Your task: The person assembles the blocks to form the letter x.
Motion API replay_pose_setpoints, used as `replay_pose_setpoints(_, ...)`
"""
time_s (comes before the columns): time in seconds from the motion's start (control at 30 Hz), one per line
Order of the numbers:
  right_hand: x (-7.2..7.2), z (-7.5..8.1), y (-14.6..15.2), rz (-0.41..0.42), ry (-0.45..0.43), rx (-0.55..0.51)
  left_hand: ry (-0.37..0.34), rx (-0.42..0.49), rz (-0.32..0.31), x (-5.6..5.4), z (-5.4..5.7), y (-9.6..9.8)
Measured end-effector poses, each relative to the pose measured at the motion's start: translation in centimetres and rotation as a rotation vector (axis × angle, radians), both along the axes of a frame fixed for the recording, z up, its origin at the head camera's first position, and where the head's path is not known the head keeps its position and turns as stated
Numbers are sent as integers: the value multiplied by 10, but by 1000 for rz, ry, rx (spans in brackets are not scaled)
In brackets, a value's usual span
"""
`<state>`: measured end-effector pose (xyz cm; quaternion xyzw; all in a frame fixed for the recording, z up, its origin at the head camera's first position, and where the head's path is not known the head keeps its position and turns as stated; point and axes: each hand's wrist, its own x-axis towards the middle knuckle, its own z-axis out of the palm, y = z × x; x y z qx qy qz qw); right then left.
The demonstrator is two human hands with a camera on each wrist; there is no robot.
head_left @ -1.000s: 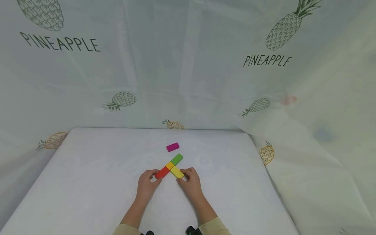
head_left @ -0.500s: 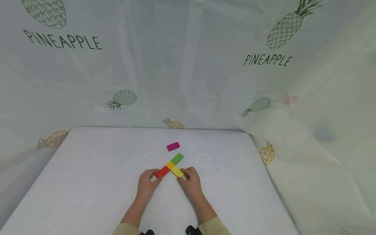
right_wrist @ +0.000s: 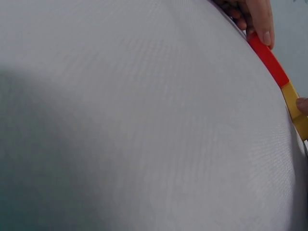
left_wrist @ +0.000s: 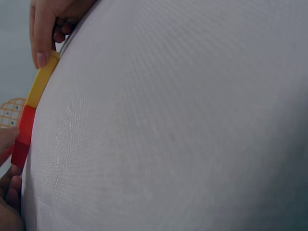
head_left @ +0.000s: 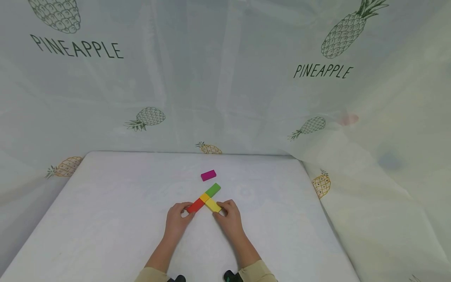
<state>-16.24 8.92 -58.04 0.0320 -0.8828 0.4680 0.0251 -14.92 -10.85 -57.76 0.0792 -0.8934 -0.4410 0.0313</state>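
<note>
In the head view my left hand [head_left: 175, 221] pinches the outer end of a red block [head_left: 195, 206] between thumb and fingers. My right hand [head_left: 230, 220] pinches the near end of a yellow block [head_left: 213, 205] the same way. Between them sits a small orange-yellow block [head_left: 204, 197], in line with the red one and a green block [head_left: 213, 190] beyond it. The yellow block branches off towards the right hand at an angle. Both wrist views catch the red block [left_wrist: 25, 127] and yellow block [right_wrist: 291, 98] at their edges, low on the white surface.
A magenta block [head_left: 208, 175] lies alone, a little beyond the green one. The blocks rest on a white table [head_left: 123, 219]. A pale curtain [head_left: 211, 78] printed with pineapples hangs at the table's back and right sides.
The head view has shifted very slightly. Both hands keep their grip, and the blocks hold the same arrangement.
</note>
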Motion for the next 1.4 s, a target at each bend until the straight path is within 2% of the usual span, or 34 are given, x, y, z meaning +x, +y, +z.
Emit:
replay_pose_setpoints(0.6, -4, -2, -1, 1, 2, 7, 17, -6, 2, -2, 1, -1)
replay_pose_setpoints(1.03, -2, 2, -1, 3, 11, -5, 0, -7, -5, -2, 2, -2)
replay_pose_setpoints(1.4, -4, -3, 0, 14, 47, -12, 9, -8, -6, -1, 4, 0)
